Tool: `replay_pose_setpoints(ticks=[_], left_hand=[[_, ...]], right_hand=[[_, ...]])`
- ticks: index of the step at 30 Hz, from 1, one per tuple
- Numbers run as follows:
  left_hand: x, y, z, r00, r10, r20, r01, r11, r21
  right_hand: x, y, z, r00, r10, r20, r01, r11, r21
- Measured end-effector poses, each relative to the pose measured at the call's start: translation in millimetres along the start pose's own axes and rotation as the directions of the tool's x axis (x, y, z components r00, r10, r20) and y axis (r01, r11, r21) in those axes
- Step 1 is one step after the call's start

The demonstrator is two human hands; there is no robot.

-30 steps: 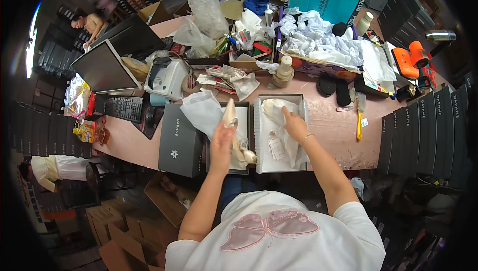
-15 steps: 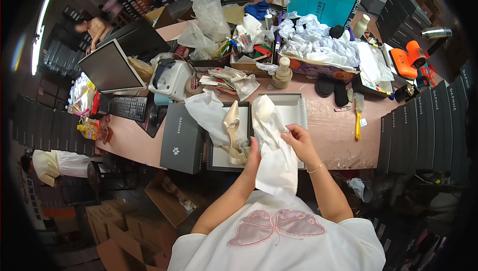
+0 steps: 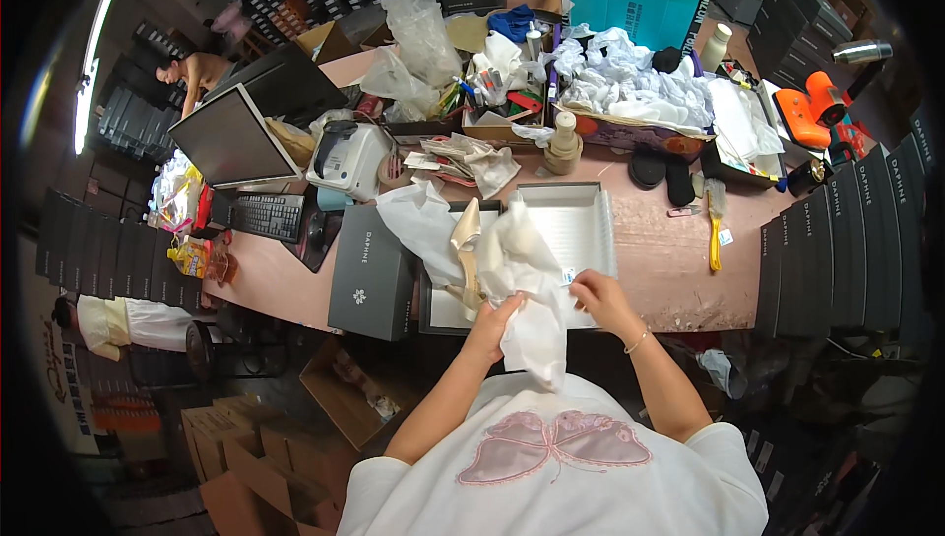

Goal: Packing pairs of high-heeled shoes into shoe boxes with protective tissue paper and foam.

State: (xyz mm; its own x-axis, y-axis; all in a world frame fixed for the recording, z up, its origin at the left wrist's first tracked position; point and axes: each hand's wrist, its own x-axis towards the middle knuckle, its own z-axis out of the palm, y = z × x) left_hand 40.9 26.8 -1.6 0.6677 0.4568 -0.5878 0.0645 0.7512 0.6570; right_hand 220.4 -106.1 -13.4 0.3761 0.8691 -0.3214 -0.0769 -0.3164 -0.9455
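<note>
My left hand (image 3: 495, 326) is closed around the lower part of a long bundle of white tissue paper (image 3: 532, 280), above the shoe boxes; its contents are hidden. My right hand (image 3: 602, 302) is just right of the bundle, fingers curled in, with a small white tag (image 3: 568, 276) at its fingertips; whether it grips anything is unclear. Left of the bundle, a beige high-heeled shoe (image 3: 466, 241) lies in an uncovered dark grey shoe box (image 3: 433, 312). A white tissue sheet (image 3: 418, 221) spills over that box's left side. Behind the bundle is a white-lined box part (image 3: 583, 226).
A dark grey shoe box (image 3: 369, 270) stands at left, beside a keyboard (image 3: 266, 216) and monitor (image 3: 234, 137). A bottle (image 3: 564, 142) and a bin of crumpled tissue (image 3: 640, 78) are behind. A yellow-handled brush (image 3: 716, 231) and stacked boxes (image 3: 851, 241) are at right.
My right hand has come off the tissue bundle and moved down beside it. My left hand has shifted lower on the bundle, which now tilts left. The small tag has come into sight.
</note>
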Motion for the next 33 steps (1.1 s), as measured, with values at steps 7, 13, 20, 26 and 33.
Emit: replay_pose_setpoints(ticks=[7, 13, 20, 26, 33], left_hand=[[9, 7, 10, 0.997, 0.083, -0.002, -0.083, 0.996, -0.043], [5, -8, 13, 0.997, 0.029, 0.074, -0.035, 0.996, 0.085], [23, 3, 6, 0.982, 0.153, -0.113, -0.162, 0.984, -0.075], [2, 14, 29, 0.959, 0.285, 0.005, -0.268, 0.91, -0.317], [34, 43, 32, 0.941, 0.337, -0.011, -0.337, 0.941, 0.003]], right_hand=[[-29, -46, 32, 0.866, -0.484, 0.126, 0.495, 0.79, -0.361], [25, 1, 6, 0.746, -0.638, -0.191, 0.326, 0.6, -0.731], [-53, -83, 22, 0.904, -0.427, 0.026, 0.391, 0.8, -0.456], [-36, -39, 38, 0.899, -0.437, 0.002, 0.398, 0.817, -0.416], [-55, -47, -3, 0.853, -0.521, -0.039, 0.452, 0.772, -0.447]])
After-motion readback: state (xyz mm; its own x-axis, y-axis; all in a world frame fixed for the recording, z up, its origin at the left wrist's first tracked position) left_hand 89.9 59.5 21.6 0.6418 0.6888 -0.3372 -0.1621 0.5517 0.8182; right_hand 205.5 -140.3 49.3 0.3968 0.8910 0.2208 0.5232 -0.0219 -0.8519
